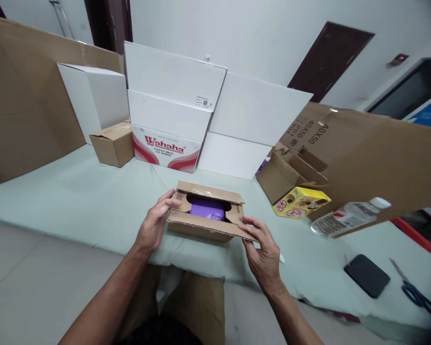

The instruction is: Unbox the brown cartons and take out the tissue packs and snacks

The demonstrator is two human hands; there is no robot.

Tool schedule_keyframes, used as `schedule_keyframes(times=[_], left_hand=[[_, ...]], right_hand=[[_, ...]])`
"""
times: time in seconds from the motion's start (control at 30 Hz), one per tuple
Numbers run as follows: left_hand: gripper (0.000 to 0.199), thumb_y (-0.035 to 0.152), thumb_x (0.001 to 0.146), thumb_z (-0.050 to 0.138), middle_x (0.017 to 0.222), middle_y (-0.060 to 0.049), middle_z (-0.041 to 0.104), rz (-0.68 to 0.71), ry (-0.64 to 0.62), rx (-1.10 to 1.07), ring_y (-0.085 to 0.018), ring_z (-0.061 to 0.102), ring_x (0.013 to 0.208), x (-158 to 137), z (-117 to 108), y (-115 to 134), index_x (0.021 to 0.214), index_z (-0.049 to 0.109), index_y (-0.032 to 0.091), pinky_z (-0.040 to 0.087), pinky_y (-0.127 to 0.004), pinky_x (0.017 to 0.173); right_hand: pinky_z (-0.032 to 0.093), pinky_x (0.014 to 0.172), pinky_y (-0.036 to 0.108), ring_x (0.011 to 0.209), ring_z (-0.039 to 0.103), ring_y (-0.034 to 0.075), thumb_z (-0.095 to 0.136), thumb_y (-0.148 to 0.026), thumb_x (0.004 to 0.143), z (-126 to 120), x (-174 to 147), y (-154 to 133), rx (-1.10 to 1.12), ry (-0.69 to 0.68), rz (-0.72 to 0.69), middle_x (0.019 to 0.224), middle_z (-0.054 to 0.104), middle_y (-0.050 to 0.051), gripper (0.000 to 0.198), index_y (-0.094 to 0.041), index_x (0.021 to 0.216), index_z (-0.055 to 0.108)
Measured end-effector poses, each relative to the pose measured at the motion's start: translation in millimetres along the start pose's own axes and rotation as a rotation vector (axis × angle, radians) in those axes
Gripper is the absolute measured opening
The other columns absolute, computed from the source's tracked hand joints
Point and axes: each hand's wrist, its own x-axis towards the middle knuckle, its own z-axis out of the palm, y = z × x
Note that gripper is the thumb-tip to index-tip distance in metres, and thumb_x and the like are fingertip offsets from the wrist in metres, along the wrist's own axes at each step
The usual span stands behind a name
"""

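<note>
A small brown cardboard box (201, 233) sits in front of me near the table's edge, its long flaps raised partway and its end flaps folded inward. Through the gap between the flaps a purple package (207, 209) shows inside; the rest of it is hidden. My left hand (157, 218) grips the box's left end, fingers over the top at the end flap. At the right front corner, my right hand (262, 247) pinches the front long flap, fingers on top and thumb beneath.
Behind stand white cartons, one a Wahaba water carton (167, 149), and a small closed box (113, 143). Rightward are an open brown box (278, 177), a yellow box (301, 202), a water bottle (345, 218), a dark flat pad (367, 275) and scissors (414, 292).
</note>
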Motion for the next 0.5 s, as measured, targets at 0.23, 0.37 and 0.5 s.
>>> schedule_keyframes(times=[0.23,0.37,0.5], left_hand=[[0.033,0.029,0.074,0.062,0.163,-0.016,0.042,0.1,-0.035,0.473,-0.039,0.028,0.159,-6,8,-3,0.103,0.075,0.021,0.027,-0.059,0.126],[0.033,0.027,0.077,0.059,0.164,-0.015,0.04,0.139,-0.023,0.545,-0.039,0.032,0.157,-9,6,-9,0.105,0.075,0.021,0.03,-0.06,0.125],[0.03,0.025,0.079,0.059,0.164,-0.013,0.038,0.188,0.001,0.584,-0.039,0.031,0.157,-12,6,-15,0.103,0.076,0.022,0.032,-0.059,0.124]], right_hand=[[0.051,0.112,0.053,0.132,0.064,0.025,0.041,-0.01,0.096,-6,-9,5,0.014,-0.096,-0.153,0.134,0.072,0.011,0.047,-0.025,0.131,0.068],[0.049,0.115,0.051,0.133,0.064,0.023,0.04,-0.017,0.102,-31,3,9,0.127,-0.281,-0.048,0.135,0.073,0.008,0.042,-0.027,0.126,0.073],[0.055,0.108,0.048,0.116,0.073,0.025,0.052,-0.035,0.102,-48,27,3,0.169,-0.343,0.112,0.119,0.079,0.008,0.03,-0.026,0.112,0.079]])
